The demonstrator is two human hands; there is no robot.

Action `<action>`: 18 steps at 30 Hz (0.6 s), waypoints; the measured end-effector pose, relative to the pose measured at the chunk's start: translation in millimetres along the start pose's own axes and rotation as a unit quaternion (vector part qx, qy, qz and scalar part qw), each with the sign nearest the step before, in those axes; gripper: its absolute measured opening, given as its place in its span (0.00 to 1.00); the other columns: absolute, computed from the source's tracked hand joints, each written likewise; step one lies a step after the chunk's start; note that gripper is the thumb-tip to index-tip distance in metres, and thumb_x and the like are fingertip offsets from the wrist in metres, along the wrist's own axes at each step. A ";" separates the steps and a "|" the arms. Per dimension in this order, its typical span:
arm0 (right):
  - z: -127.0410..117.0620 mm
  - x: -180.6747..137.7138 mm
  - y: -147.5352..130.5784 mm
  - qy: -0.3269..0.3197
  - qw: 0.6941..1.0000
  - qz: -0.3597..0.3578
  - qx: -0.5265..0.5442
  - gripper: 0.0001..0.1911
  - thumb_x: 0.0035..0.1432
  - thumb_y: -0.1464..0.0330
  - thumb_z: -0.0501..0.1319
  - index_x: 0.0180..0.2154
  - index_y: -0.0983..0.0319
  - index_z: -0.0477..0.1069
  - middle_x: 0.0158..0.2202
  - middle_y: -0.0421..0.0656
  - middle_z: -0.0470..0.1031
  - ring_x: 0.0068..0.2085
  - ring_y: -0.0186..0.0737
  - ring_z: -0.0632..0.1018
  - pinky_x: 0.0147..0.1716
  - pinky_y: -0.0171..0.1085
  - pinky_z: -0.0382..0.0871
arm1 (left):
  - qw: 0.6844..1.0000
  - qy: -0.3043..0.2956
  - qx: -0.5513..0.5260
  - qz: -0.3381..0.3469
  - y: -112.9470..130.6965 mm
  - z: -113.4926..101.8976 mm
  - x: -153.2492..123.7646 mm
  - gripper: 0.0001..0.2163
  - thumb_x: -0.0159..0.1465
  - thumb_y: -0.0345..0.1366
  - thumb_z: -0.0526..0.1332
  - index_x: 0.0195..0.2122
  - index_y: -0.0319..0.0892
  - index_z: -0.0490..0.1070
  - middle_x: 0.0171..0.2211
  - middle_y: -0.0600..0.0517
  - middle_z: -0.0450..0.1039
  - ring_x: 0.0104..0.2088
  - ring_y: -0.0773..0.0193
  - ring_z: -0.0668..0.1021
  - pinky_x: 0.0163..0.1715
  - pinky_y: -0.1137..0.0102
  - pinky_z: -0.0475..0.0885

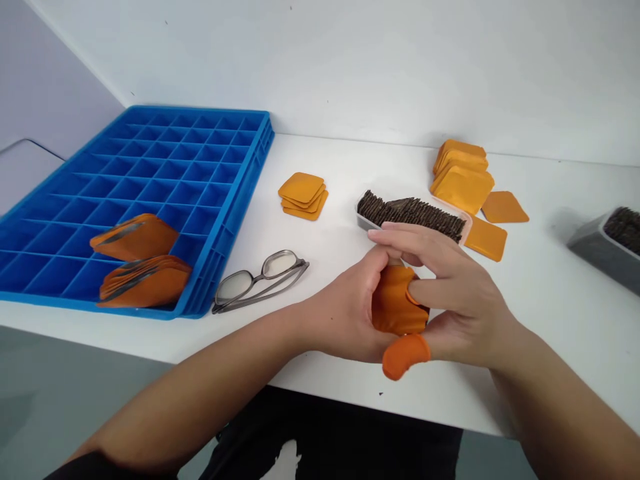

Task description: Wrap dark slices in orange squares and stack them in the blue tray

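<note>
Over the table's front part, my left hand (pixel 345 310) is closed around the side of a small orange pouch (pixel 396 303). My right hand (pixel 457 300) grips the same pouch from the right. An orange finger cot (pixel 406 357) covers the right thumb, and a bit of orange also shows on one right finger. Just beyond the hands is a clear tray (pixel 361 220) packed with a row of thin dark brown pieces (pixel 415 212). Whether anything is inside the pouch is hidden by the fingers.
At left stands a blue compartment crate (pixel 200 267) with filled-looking orange pouches (pixel 145 280) in its near compartments. Eyeglasses (pixel 260 277) lie beside it. Flat orange pouches sit in a small stack (pixel 303 195) and a larger pile (pixel 463 177). Another dark-filled container (pixel 607 250) is far right.
</note>
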State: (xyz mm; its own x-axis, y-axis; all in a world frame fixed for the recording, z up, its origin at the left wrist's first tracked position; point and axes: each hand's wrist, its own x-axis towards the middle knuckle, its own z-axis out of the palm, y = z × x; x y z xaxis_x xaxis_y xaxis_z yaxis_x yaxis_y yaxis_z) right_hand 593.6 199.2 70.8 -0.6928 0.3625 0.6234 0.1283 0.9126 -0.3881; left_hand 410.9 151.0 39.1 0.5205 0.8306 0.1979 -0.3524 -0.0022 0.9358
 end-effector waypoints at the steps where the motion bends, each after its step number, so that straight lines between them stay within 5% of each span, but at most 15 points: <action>1: -0.9 0.3 -2.2 -0.013 1.000 0.009 -0.012 0.33 0.54 0.44 0.71 0.24 0.62 0.59 0.66 0.51 0.71 0.67 0.57 0.73 0.63 0.54 0.72 | 1.000 0.006 0.008 -0.004 -0.8 -0.3 0.0 0.35 0.50 0.31 0.76 0.55 0.48 0.59 0.43 0.52 0.66 0.37 0.67 0.73 0.31 0.71 0.74; 5: -2.2 3.0 -10.4 -0.045 0.998 0.042 -0.024 0.29 0.58 0.43 0.67 0.25 0.61 0.69 0.73 0.49 0.63 0.75 0.53 0.62 0.73 0.51 0.61 | 0.981 0.063 0.181 0.031 0.9 -4.8 2.1 0.34 0.48 0.40 0.78 0.53 0.46 0.63 0.41 0.50 0.69 0.36 0.64 0.74 0.29 0.68 0.72; 8: 0.0 4.6 -12.5 -0.047 0.997 0.066 0.014 0.31 0.58 0.38 0.64 0.28 0.60 0.70 0.77 0.50 0.53 0.77 0.52 0.58 0.77 0.52 0.53 | 0.926 0.109 0.333 0.138 7.9 -9.5 4.9 0.26 0.51 0.35 0.74 0.49 0.46 0.65 0.42 0.50 0.72 0.40 0.60 0.76 0.37 0.63 0.75; 12: 6.2 3.9 -10.4 -0.064 0.992 0.101 0.036 0.33 0.50 0.36 0.69 0.33 0.60 0.73 0.76 0.51 0.55 0.77 0.57 0.55 0.77 0.55 0.55 | 0.843 0.149 0.461 0.235 16.6 -13.3 5.8 0.25 0.52 0.26 0.66 0.51 0.47 0.68 0.39 0.54 0.76 0.40 0.62 0.77 0.45 0.60 0.74; 18: 8.5 0.1 -7.8 -0.038 0.996 0.081 -0.003 0.26 0.54 0.45 0.72 0.40 0.60 0.78 0.75 0.54 0.58 0.75 0.57 0.61 0.74 0.56 0.60 | 0.866 0.188 0.418 0.200 18.7 -9.2 2.9 0.18 0.53 0.25 0.66 0.46 0.44 0.75 0.39 0.52 0.80 0.41 0.63 0.79 0.45 0.64 0.76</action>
State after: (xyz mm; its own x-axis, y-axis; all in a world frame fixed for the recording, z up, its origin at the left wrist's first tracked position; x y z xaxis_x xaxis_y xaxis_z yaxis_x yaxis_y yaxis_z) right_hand 586.4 190.6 68.1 -0.7138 0.4907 0.4998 0.2469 0.8440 -0.4761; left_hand 398.7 158.5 54.5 0.1410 0.7921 0.5939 0.3225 -0.6039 0.7289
